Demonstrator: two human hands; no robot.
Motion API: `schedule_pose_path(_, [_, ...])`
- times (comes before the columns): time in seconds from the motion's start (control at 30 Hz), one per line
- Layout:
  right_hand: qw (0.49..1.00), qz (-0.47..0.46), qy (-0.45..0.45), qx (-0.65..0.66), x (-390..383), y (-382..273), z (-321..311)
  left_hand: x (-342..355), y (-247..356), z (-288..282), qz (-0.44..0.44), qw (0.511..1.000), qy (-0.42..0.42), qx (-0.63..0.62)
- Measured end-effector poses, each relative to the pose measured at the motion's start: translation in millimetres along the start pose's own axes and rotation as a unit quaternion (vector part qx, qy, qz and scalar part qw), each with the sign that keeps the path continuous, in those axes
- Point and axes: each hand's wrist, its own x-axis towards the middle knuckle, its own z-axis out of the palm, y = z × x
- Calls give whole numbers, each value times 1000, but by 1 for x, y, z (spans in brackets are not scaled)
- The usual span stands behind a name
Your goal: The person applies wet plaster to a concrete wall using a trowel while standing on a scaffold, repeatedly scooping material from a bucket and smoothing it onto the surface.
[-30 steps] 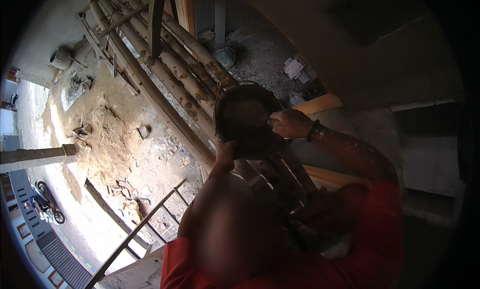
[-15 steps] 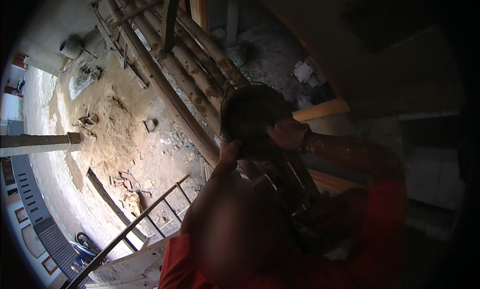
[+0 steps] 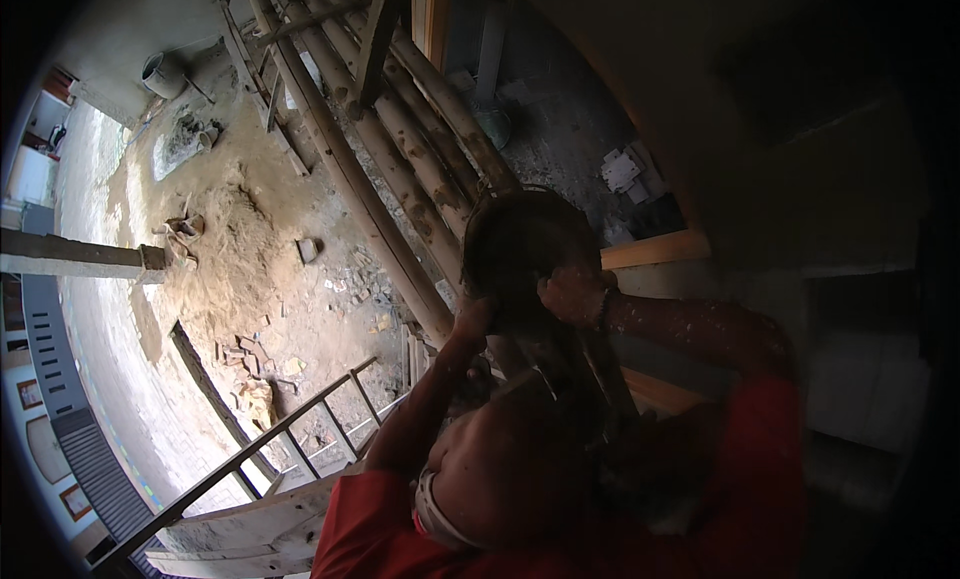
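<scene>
A dark, round bucket (image 3: 525, 244) is held out ahead of me, beside the round wooden poles, with its wide mouth facing up. Deep shade hides what is inside it. My left hand (image 3: 474, 317) is closed on the near left rim. On the near right side, my right hand (image 3: 574, 297) grips the bucket's edge with curled fingers; a dark band circles that wrist. Both bare forearms come out of red sleeves, and pale specks dot the right one.
Long wooden poles (image 3: 340, 164) run to the far left, crossed by an upright timber (image 3: 380, 44). A metal railing (image 3: 290, 419) stands at lower left. Far below lie a sand heap (image 3: 235, 219) and broken bricks (image 3: 245, 357). An orange-brown wooden frame (image 3: 655, 249) is at right.
My view has shifted slightly, so the poles and ground appear farther right and lower. The bucket and both hands also sit a little lower and to the right; both hands keep their hold.
</scene>
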Motion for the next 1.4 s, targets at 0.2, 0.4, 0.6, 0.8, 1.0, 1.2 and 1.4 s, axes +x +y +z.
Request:
schedule_pose_path(0.2, [995, 51, 56, 67, -46, 43, -79, -13, 7, 16, 18, 999, 26, -24])
schedule_pose_path(0.4, [989, 138, -21, -47, 26, 44, -9, -13, 15, 23, -1, 1000, 24, 5])
schedule_pose_path(0.6, [986, 47, -160, 5, 34, 52, 1, -8, 12, 29, -14, 999, 39, 12])
schedule_pose_path(0.8, [942, 69, -253, 210, 24, 59, -2, 15, -13, 15, 15, 982, 4, 186])
schedule_pose_path(1.0, [763, 175, -218, 583, -6, 42, -6, -3, -6, 17, 132, 955, 6, 265])
schedule_pose_path(1.2, [935, 141, 32, 325, -51, 58, -38, -1, -8, 24, 45, 998, 34, 34])
schedule_pose_path(1.4, [977, 169, 43, 119, -15, 55, 1, -17, 27, 32, 3, 980, 19, 196])
